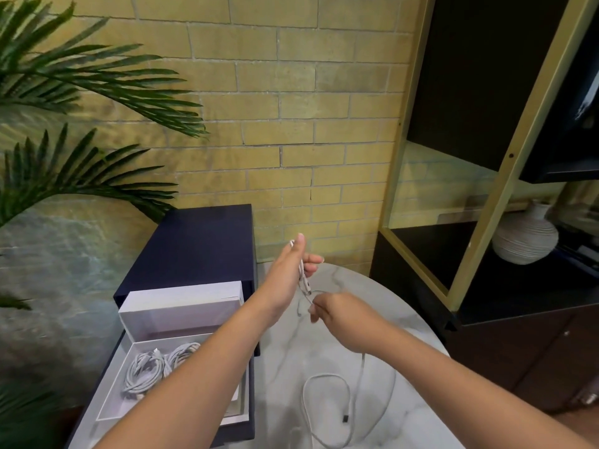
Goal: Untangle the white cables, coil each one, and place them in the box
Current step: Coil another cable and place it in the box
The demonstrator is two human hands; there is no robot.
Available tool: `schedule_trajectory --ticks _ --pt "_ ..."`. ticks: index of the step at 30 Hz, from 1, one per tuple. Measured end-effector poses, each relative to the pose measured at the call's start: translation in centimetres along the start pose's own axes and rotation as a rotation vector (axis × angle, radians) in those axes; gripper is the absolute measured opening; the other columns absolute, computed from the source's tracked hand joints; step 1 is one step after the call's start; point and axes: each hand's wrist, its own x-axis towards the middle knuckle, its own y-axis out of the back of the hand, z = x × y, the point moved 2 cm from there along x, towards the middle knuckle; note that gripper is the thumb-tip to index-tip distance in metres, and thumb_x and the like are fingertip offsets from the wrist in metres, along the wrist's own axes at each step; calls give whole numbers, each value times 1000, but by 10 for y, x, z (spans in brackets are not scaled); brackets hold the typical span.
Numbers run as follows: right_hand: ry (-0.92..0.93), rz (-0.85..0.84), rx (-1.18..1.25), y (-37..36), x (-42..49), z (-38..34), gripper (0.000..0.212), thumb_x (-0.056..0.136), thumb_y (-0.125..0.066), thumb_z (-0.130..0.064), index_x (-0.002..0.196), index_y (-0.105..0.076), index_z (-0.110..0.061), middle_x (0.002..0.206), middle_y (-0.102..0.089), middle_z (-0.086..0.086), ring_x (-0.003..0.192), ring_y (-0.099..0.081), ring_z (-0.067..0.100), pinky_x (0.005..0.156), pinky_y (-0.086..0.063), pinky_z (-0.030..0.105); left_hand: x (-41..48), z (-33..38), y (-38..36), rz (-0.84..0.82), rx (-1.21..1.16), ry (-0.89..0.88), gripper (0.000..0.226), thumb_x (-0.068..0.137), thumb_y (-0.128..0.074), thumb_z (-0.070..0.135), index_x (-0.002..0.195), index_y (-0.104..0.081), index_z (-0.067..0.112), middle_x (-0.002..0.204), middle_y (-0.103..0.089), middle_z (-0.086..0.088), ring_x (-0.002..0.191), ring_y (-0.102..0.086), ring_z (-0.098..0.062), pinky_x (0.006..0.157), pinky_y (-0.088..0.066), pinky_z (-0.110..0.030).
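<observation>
left hand [287, 277] raised, fingers up, gripping cable [359, 380] | right hand [340, 314] lower, just beside, curled, seemingly pinching cable | both forearms stretched forward

"What's on that marble table [285, 367]?"

"A loose white cable [324, 376], looped near the front edge. One strand rises off the top. An open box [181, 311] sits at the left side."

Three white cables [142, 372] (two coiled), one box [181, 311], two hands [287, 277].
</observation>
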Motion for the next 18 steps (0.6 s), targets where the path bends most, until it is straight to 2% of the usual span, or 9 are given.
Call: schedule_trajectory --ticks 2,4,6,7,10,11,13,15,18 --pt "-5 -32 -54 8 -3 -3 28 102 -37 -20 102 -65 -14 111 -65 -4 92 -54 9 64 -32 17 0 -3 2 6 147 -1 46 98 -25 54 109 -53 18 100 -63 1 94 -56 -13 85 -44 -22" --pt "10 -57 -84 20 -4 -7 31 102 -35 -22 102 -65 -15 114 -65 -5 103 -57 13 73 -35 23 -3 -4 3 -10 305 -6 59 94 -25 60 115 -51 12 106 -62 3 101 -56 -12 83 -41 -23" --pt "41 -76 -116 33 -3 -11 31 102 -35 -22 101 -65 -15 112 -66 -5 101 -58 13 79 -41 25 -7 -5 4 -43 473 -53 68 86 -24 72 112 -46 13 106 -59 1 102 -56 -15 85 -42 -32" --pt "59 -80 -126 41 -2 -12 30 101 -35 -21 97 -64 -16 108 -66 -5 96 -58 12 81 -43 27 -9 -5 5 -57 565 -95 68 82 -22 75 102 -43 13 100 -56 -2 97 -55 -18 82 -42 -35" --pt "83 -66 -188 65 -1 -13 24 99 -37 -21 86 -57 -25 89 -59 -12 82 -53 10 76 -45 31 -14 -3 5 -85 768 -161 54 83 -20 74 80 -31 20 81 -41 1 79 -43 -21 65 -36 -32" --pt "80 -58 -221 72 -1 -12 23 99 -38 -23 86 -56 -27 86 -58 -13 80 -53 11 75 -46 32 -15 -2 5 -98 812 -169 53 85 -21 71 82 -34 20 82 -43 0 82 -44 -23 66 -36 -32" --pt "66 -37 -284 85 1 -8 24 100 -39 -30 86 -58 -27 83 -58 -10 78 -54 15 72 -45 34 -15 -3 7 -117 900 -177 54 93 -24 62 100 -42 11 103 -52 -11 99 -49 -31 82 -42 -39" --pt "58 -10 -330 95 4 -5 25 100 -39 -32 90 -62 -26 81 -58 -8 79 -54 16 71 -45 35 -16 -3 7 -122 984 -199 43 99 -29 51 105 -42 10 116 -53 -12 107 -50 -31 92 -43 -45" --pt "54 40 -373 105 9 -1 24 100 -40 -31 93 -63 -26 78 -57 -9 77 -52 16 69 -44 34 -17 -1 7 -128 1022 -235 26 102 -32 38 97 -41 15 100 -58 -5 93 -54 -28 81 -46 -43"
